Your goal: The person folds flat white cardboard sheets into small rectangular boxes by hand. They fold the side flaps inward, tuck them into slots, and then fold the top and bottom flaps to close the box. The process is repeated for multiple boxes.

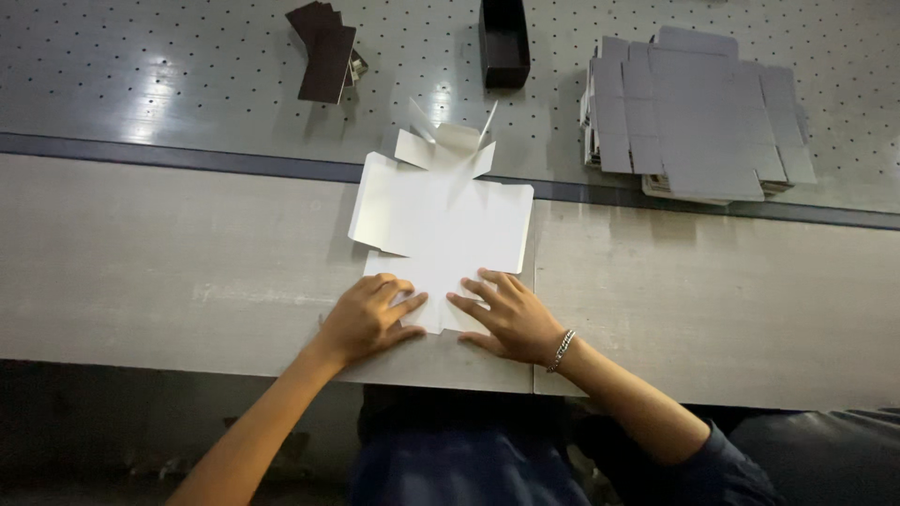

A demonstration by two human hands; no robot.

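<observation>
Your hands lie flat and open, pressing the near edge of the white die-cut card blank (441,225) onto the counter (169,272) at centre frame: left hand (367,319) on its lower left corner, right hand (511,314) on its lower right. The blank stretches away from you toward the top of the frame, flaps raised at the far end, both hands equally near.

Just one view here, from a head-worn cam looking steeply down and forward over the tabletop (187,272). It sits pretty close: the person's forearms come in from the bottom edge, near side of the tabletop fills the middle, and the perforated grey surface (187,75) beyond the tabletop's far edge runs to the top. No second view to overlap with.
</observation>
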